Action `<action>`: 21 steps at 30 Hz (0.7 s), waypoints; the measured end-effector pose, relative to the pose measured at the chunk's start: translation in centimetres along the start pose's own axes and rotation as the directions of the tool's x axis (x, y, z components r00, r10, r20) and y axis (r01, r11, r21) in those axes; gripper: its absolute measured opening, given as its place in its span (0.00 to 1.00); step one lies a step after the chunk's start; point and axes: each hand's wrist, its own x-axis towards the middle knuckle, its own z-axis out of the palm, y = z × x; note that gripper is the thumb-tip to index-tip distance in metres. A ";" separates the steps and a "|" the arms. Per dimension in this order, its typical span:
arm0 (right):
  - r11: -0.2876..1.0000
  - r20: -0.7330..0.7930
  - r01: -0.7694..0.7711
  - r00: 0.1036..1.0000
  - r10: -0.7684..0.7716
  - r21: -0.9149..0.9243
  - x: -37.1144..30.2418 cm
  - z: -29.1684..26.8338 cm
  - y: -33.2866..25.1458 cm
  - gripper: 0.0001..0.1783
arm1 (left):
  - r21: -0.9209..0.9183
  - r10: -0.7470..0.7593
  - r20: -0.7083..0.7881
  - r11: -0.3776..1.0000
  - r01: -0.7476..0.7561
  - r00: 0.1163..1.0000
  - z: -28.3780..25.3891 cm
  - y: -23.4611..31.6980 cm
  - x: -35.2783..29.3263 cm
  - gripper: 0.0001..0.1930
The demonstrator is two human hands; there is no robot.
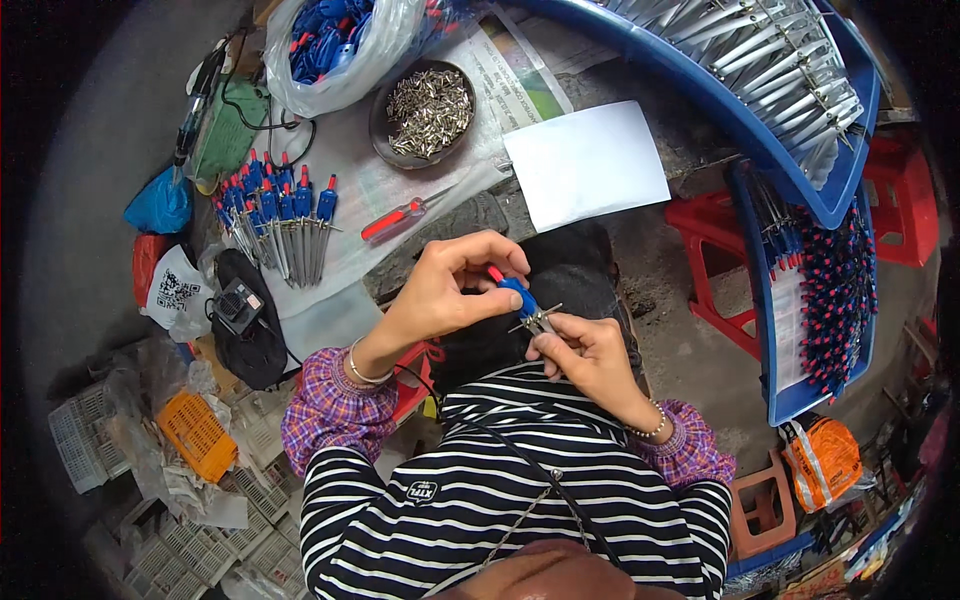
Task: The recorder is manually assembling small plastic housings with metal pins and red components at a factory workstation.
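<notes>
My left hand [445, 285] pinches a blue tool piece with a red tip and metal parts [519, 296] between thumb and fingers, in front of my body. From the other side my right hand [592, 362] grips its metal end, where thin metal pins stick out crosswise. The fingers hide part of the piece, so its exact kind does not show. Similar blue pieces with red tips and long metal shafts [285, 225] lie bunched on the table at the left. Nearer my hands lies a red-handled screwdriver [392, 221].
A round bowl of small metal pins [373, 125] stands beside a clear bag of blue parts [345, 85]. White paper [588, 165] lies on the table. A blue bin [745, 120] holds metal blades at upper right; a blue tray [768, 345] of blue-red pieces rests by a red stool [705, 230].
</notes>
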 end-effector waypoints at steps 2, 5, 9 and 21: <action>1.000 0.027 -0.019 0.999 0.019 -0.018 -0.1 -0.1 -0.3 0.08 | 0.030 0.011 0.013 0.999 -0.012 1.000 -0.1 -0.3 0.0 0.14; 0.999 0.024 -0.032 0.999 0.032 0.007 -0.1 -0.3 0.1 0.08 | 0.073 -0.012 0.000 0.997 0.012 1.000 0.4 -0.3 -0.1 0.16; 0.978 0.035 -0.089 0.996 0.084 0.191 0.1 -1.0 0.5 0.09 | 0.077 0.165 -0.072 0.984 -0.159 0.984 0.1 0.7 -0.1 0.21; 0.967 -0.119 -0.045 0.990 0.077 0.251 2.8 -2.9 -1.7 0.09 | 0.899 0.445 -0.255 0.437 0.041 0.859 -5.0 -1.0 -0.9 0.18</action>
